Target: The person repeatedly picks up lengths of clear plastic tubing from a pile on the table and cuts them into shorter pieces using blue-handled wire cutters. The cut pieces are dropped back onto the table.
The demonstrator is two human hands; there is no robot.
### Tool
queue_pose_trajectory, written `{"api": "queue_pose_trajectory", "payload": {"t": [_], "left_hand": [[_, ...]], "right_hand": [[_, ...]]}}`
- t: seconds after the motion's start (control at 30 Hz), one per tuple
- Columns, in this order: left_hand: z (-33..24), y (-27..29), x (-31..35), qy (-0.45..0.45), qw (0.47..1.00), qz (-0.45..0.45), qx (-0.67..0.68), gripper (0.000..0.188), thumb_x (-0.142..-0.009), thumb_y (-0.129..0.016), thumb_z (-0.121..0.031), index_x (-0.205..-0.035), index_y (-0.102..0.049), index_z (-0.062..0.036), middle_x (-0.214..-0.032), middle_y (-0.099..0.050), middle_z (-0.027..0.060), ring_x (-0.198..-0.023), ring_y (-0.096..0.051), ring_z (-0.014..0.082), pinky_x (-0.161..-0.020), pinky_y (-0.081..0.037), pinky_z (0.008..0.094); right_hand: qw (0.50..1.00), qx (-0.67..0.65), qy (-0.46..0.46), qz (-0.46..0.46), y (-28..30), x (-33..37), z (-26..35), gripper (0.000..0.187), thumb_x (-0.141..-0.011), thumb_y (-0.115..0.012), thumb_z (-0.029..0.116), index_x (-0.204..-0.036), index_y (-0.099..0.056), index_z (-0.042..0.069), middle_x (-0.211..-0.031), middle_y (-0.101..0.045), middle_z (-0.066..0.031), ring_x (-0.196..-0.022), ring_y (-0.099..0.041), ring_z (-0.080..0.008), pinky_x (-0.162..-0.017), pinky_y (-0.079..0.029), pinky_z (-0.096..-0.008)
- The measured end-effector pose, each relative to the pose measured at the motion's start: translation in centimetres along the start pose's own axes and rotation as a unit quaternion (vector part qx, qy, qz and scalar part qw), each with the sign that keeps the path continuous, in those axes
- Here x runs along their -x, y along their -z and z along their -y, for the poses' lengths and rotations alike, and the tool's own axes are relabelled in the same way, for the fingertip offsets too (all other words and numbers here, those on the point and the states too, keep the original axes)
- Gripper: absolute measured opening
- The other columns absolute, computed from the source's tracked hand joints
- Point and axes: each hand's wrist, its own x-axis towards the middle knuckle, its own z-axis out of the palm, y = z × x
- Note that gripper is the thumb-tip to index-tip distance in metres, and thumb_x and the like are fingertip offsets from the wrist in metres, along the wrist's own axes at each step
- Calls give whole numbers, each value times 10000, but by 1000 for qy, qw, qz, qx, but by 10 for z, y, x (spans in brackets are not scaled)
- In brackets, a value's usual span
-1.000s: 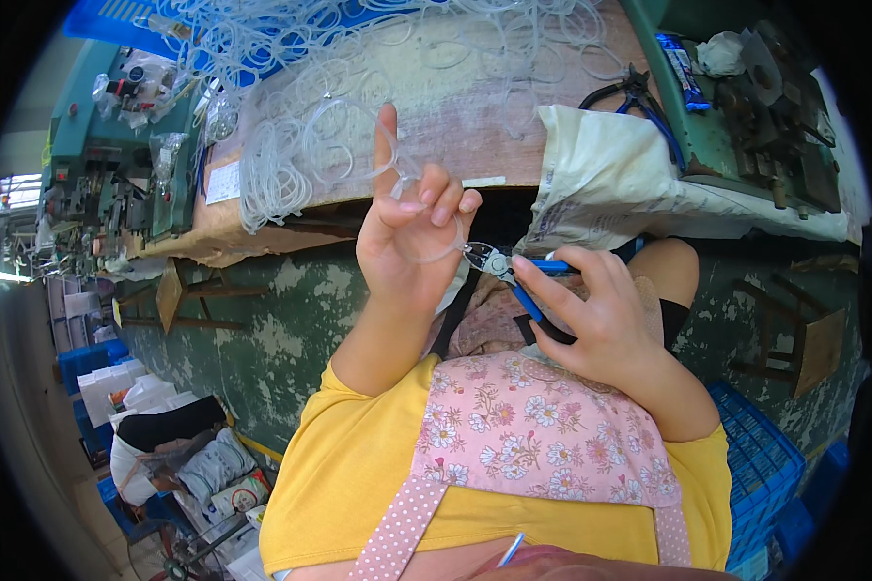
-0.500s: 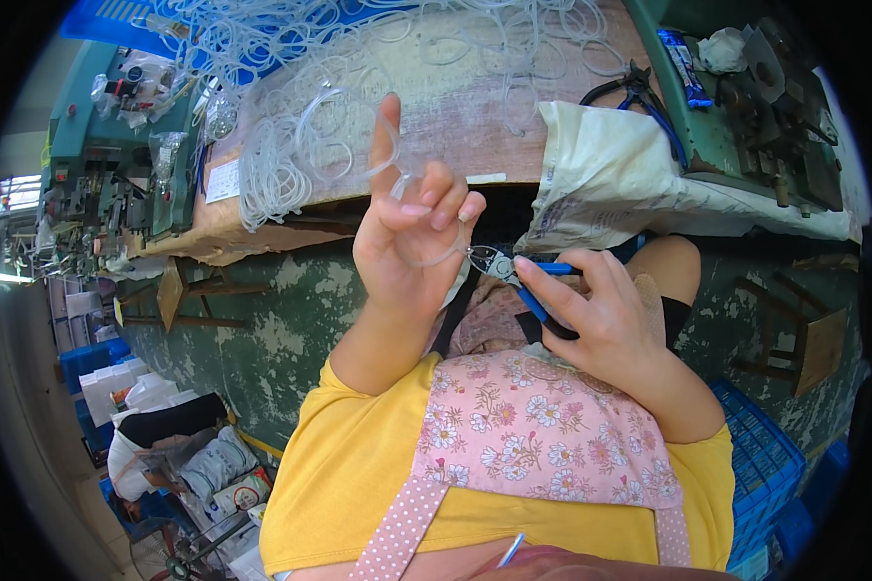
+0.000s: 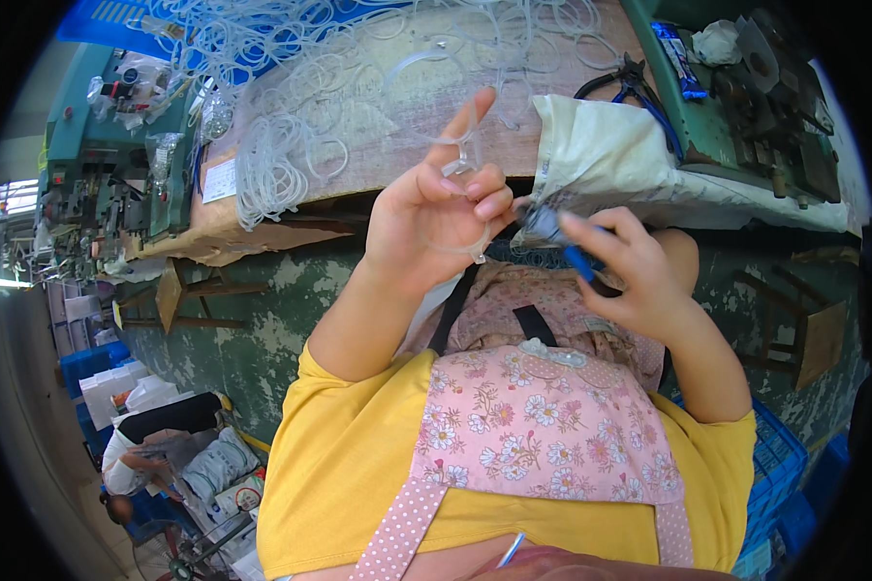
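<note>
My left hand (image 3: 412, 228) is raised in front of the table edge. Its thumb and curled fingers grip a clear tube loop (image 3: 469, 155), while the index finger points up through it; a small end piece of the loop hangs below the fingers. Close by on the right, my right hand (image 3: 639, 266) is closed around the blue handles of small pliers (image 3: 579, 261). Their metal head is smeared by motion and lies near my left fingertips; I cannot tell whether it touches the loop.
More clear tube loops (image 3: 271, 174) are heaped across the wooden table (image 3: 397, 107) and over a blue tray (image 3: 116, 12). Another pair of pliers (image 3: 635, 87) rests beside a white cloth (image 3: 601, 145). Green machines (image 3: 77, 107) flank the table. A person (image 3: 131, 465) sits at lower left.
My left hand has shifted right and its index finger now leans right. The pliers have come off the loop's lower part and moved up and right with my right hand.
</note>
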Motion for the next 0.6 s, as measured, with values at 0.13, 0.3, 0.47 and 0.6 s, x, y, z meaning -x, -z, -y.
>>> {"api": "queue_pose_trajectory", "payload": {"t": [0.13, 0.3, 0.47, 0.6], "left_hand": [[-1, 4, -1, -41, 999, 1, 26, 848, -753, -501, -107, -1545, -214, -198, -788, -461, 57, -772, -488, 191, -1016, -386, 446], [3, 16, 1, -55, 998, 8, 28, 793, -810, -499, -94, -1544, -213, -176, -845, -508, 77, -792, -519, 198, -1033, -382, 463], [-68, 48, 31, -366, 713, -284, -526, 590, -985, -500, -289, -1500, -320, -63, -1075, -576, 118, -944, -583, 234, -993, -421, 433], [-159, 91, 66, -306, 262, -542, -738, 624, -989, -452, -501, -1454, -417, -87, -1380, -462, 226, -1172, -520, 392, -1035, -375, 466]], "right_hand": [[996, -52, -57, -48, -5, 8, 15, 723, -685, -749, 30, -1370, -537, 122, -1023, -531, -115, -904, -581, -272, -764, -500, -343], [991, 127, 44, -13, -24, 9, 20, 690, -662, -785, 120, -1320, -588, 195, -1126, -515, -127, -929, -535, -308, -792, -460, -381], [995, 100, -11, -8, -28, 10, 17, 691, -664, -779, 118, -1322, -585, 196, -1148, -518, -123, -934, -522, -301, -807, -452, -389], [995, 88, -39, -2, -29, 13, 14, 698, -667, -778, 120, -1332, -575, 183, -1164, -515, -126, -945, -516, -297, -822, -455, -387]]}}
